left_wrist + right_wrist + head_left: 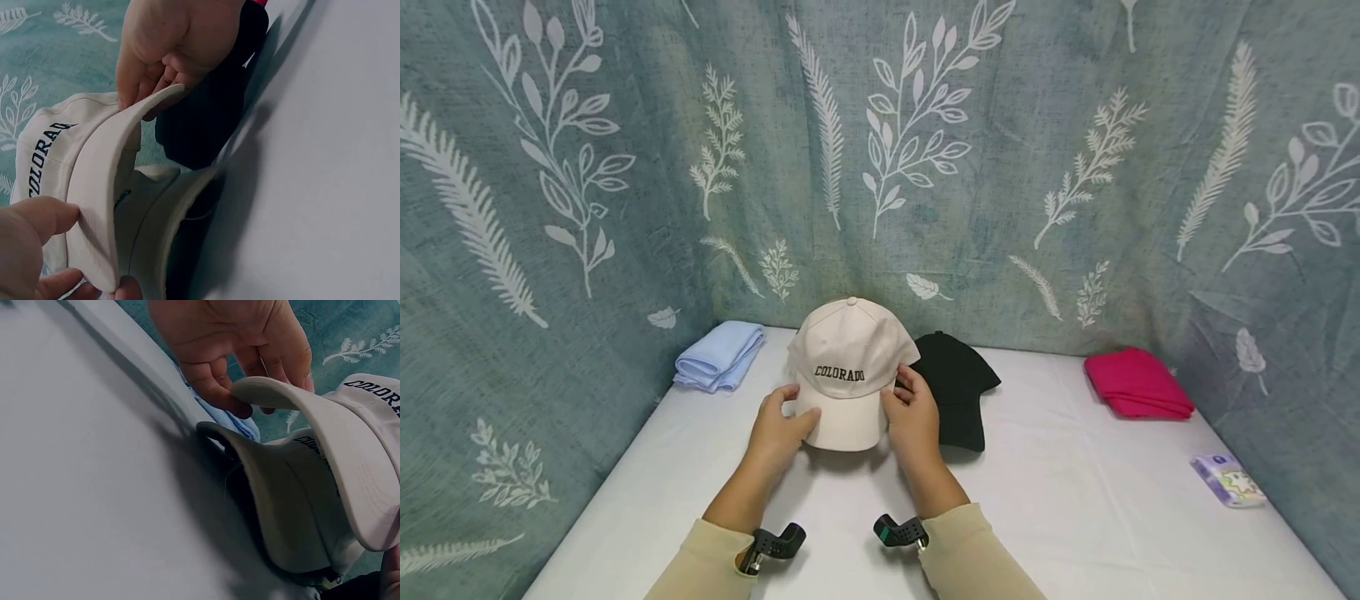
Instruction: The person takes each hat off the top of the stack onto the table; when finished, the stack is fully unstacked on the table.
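Note:
A cream baseball cap (pixel 842 346) with dark COLORADO lettering is held up, front toward me, its brim hanging down. My left hand (pixel 782 433) pinches the left edge of the brim between thumb and fingers. At the brim's right edge, my right hand (pixel 914 421) grips with its thumb in front. Both wrist views reveal a second cream cap (pixel 284 500), also lettered, just below the held one; the upper cap hides it in the head view. A black cap (pixel 958 400) lies to the right, partly covered by the held cap and my right hand.
A folded light blue cloth (pixel 718 354) lies at the back left of the white-covered table (pixel 1075 517). Toward the right are a folded red cloth (pixel 1138 383) and a small purple-and-white packet (pixel 1228 481). Leaf-patterned curtains (pixel 970 250) enclose the back and sides.

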Available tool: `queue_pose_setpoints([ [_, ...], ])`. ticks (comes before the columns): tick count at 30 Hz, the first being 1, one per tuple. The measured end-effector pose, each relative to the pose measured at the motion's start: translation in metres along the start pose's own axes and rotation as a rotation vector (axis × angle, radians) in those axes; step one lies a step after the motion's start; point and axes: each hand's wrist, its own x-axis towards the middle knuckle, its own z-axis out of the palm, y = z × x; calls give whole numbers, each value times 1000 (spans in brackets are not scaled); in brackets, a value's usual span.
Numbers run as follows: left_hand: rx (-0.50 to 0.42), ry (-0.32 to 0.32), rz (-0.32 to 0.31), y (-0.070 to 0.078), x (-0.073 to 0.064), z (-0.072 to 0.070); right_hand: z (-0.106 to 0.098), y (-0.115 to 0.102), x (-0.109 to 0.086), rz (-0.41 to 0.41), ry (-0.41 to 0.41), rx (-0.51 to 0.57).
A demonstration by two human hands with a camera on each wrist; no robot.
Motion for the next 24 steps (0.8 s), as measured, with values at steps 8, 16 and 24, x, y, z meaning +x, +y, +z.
queue_pose_setpoints([
  [8,-1,-17,52,14,-7,18,-25,-10,2,-1,42,-66],
  [16,26,-38,106,33,-9,34,-52,-23,9,-17,53,-52],
  [24,18,-90,138,53,-9,59,-85,-32,20,-3,64,-80],
])
